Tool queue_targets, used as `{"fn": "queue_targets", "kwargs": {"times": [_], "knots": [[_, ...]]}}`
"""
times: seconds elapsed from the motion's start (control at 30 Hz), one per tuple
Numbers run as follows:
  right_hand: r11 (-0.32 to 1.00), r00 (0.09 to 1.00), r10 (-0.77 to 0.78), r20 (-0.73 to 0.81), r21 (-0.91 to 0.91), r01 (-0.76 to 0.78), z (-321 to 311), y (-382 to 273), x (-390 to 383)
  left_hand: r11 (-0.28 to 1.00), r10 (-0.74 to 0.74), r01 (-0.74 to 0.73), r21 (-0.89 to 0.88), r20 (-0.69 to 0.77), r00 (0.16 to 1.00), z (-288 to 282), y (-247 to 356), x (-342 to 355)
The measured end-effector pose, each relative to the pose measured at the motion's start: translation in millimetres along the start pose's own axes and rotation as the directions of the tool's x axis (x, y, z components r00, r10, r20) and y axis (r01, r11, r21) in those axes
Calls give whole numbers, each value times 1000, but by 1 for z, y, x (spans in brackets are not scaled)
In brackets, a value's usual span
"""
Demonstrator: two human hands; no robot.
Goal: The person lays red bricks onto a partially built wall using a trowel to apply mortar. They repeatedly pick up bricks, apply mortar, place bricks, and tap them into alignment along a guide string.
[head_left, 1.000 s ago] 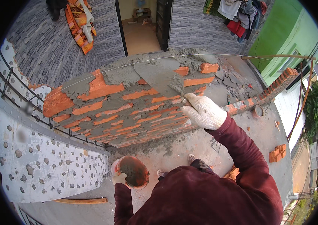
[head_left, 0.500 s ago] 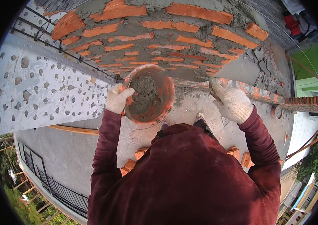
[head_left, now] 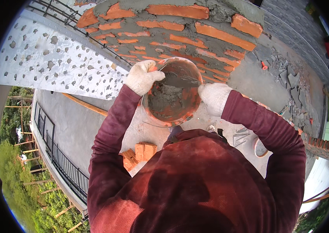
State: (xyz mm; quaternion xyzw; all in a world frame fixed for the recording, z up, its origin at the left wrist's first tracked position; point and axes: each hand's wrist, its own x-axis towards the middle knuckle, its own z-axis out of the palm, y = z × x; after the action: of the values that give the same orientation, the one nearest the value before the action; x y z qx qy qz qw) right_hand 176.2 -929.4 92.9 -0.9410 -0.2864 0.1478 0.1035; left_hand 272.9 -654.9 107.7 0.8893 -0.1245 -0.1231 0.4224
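Orange mortar bucket [head_left: 172,97] | left hand [head_left: 142,77] gripping rim at 10 o'clock | right hand [head_left: 214,98] closed on trowel [head_left: 176,80] at 3 | brick wall [head_left: 180,27] at 12

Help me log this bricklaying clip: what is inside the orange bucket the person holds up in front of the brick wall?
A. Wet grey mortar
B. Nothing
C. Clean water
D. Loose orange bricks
A: the orange bucket, gripped at its rim by the left hand, has grey mortar heaped inside, and the right hand works a trowel blade into it.
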Motion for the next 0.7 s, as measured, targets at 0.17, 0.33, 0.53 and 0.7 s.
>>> {"fn": "queue_targets", "kwargs": {"times": [0.17, 0.33, 0.53, 0.7], "knots": [[995, 996, 0, 90, 100, -9, -7, 40, -28, 1000, 2, -2, 18, 10, 1000, 29, 61, -16], [933, 979, 50, 199, 341, -117, -2, 58, -62, 998, 28, -25, 58, -57, 998, 49, 92, -25], [746, 949, -107, 297, 655, -121, -2, 45, -89, 999, 43, -42, 10, -127, 991, 78, 115, -38], [425, 917, -212, 337, 877, -224, -7, 42, -102, 974, -76, 32, -226, -190, 979, 78, 98, -54]]}}
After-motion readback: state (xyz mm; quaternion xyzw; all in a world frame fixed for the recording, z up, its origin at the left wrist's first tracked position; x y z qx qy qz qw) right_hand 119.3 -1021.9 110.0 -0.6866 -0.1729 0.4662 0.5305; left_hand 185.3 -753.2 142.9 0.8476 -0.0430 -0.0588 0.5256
